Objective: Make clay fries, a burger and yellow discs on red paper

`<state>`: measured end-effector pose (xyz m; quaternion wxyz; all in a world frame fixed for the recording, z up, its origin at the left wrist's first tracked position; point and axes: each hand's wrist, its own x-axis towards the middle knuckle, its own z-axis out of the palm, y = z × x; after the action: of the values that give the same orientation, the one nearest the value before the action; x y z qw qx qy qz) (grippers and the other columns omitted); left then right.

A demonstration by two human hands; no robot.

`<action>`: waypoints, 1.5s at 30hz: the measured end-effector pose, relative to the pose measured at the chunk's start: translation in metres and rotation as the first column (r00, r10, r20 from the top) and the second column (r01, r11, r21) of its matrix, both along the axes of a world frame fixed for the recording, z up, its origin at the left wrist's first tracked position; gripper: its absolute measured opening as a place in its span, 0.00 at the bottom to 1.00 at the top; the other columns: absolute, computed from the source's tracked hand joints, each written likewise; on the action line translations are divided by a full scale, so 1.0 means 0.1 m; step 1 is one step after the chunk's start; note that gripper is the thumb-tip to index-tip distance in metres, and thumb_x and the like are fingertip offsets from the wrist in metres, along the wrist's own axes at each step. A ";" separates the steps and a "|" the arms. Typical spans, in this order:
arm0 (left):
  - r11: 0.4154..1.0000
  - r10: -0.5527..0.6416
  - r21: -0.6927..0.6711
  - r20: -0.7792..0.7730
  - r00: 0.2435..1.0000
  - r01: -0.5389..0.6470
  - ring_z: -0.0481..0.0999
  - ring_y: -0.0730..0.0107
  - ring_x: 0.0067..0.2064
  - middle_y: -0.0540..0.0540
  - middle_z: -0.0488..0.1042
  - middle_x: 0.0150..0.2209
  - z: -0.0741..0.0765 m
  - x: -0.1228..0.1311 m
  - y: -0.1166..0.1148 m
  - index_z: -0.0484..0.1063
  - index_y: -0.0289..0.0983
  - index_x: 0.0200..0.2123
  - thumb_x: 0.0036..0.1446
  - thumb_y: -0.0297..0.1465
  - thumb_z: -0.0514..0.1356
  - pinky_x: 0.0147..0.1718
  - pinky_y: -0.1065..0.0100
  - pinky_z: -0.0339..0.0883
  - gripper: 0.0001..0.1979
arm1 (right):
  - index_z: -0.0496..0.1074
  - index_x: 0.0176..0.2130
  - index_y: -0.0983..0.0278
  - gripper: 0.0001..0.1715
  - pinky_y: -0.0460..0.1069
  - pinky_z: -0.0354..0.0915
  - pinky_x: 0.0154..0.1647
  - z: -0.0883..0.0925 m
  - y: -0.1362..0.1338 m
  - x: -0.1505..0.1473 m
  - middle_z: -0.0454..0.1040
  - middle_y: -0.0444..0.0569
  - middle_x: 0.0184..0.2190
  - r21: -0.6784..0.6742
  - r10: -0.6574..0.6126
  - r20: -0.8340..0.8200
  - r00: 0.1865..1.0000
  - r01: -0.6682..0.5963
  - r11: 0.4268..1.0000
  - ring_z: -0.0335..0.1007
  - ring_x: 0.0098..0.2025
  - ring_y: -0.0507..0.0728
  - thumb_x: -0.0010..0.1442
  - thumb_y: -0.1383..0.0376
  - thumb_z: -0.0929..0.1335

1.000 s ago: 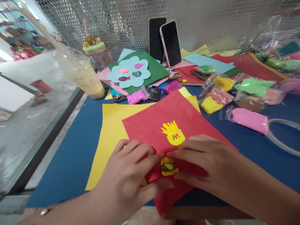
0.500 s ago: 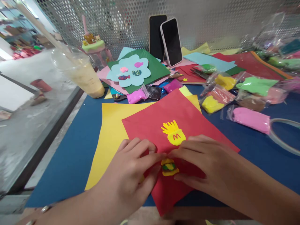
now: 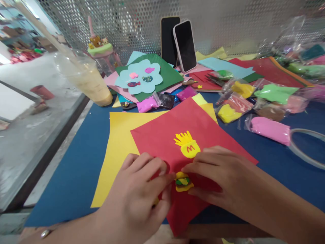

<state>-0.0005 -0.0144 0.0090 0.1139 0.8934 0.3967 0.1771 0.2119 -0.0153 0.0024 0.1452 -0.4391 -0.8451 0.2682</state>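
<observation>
A small clay burger (image 3: 183, 182) with yellow buns and green and brown layers lies on the red paper (image 3: 157, 135). From its right side, my right hand (image 3: 215, 173) frames it, index fingertip at the top bun and thumb at the lower right edge, closed around it. My left hand (image 3: 144, 189) is curled just left of the burger, its index fingertip at the bun's edge. A bit of yellow shows between the left fingers; whether it is clay or paper I cannot tell. Above the burger lie yellow clay fries (image 3: 188, 144) with a red M.
Yellow paper (image 3: 111, 152) lies beneath the red sheet. Clay packets, a pink one (image 3: 270, 129) among them, and a tape ring (image 3: 294, 149) are at right. Behind stand two phones (image 3: 185, 45), a drink cup (image 3: 91, 81) at left, and a blue cloud cutout (image 3: 141, 67).
My left hand has drawn slightly left, its index fingertip and thumb moving back from the burger's top and left side. My right hand stays at the burger.
</observation>
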 end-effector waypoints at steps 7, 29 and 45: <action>0.999 -0.007 0.045 -0.040 0.999 0.008 0.70 0.68 0.32 0.50 0.75 0.32 0.01 -0.01 0.01 0.74 0.40 0.31 0.55 0.26 0.57 0.30 0.64 0.53 0.07 | 0.75 0.38 0.61 0.05 0.50 0.64 0.40 0.02 0.00 -0.02 0.78 0.46 0.34 -0.019 -0.065 0.004 0.998 0.065 0.998 0.73 0.37 0.57 0.59 0.68 0.69; 0.997 -0.038 0.073 0.015 0.999 0.037 0.70 0.70 0.35 0.52 0.75 0.33 -0.09 -0.05 0.10 0.74 0.41 0.35 0.61 0.29 0.59 0.31 0.65 0.53 0.04 | 0.75 0.37 0.60 0.08 0.51 0.67 0.36 -0.06 -0.03 0.03 0.77 0.46 0.33 0.122 -0.084 0.030 0.996 0.080 0.989 0.73 0.35 0.58 0.54 0.65 0.73; 0.996 -0.031 -0.086 0.038 0.999 0.034 0.71 0.70 0.33 0.51 0.75 0.31 -0.07 -0.02 0.11 0.77 0.42 0.35 0.59 0.29 0.59 0.31 0.66 0.57 0.06 | 0.76 0.35 0.62 0.05 0.50 0.68 0.34 -0.02 -0.01 0.00 0.79 0.46 0.30 0.163 -0.049 -0.009 0.999 0.050 0.985 0.76 0.33 0.57 0.57 0.62 0.72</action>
<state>-0.0021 -0.0034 0.0023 0.1623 0.8907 0.3873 0.1741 0.2120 -0.0168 0.0008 0.1893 -0.4460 -0.8526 0.1957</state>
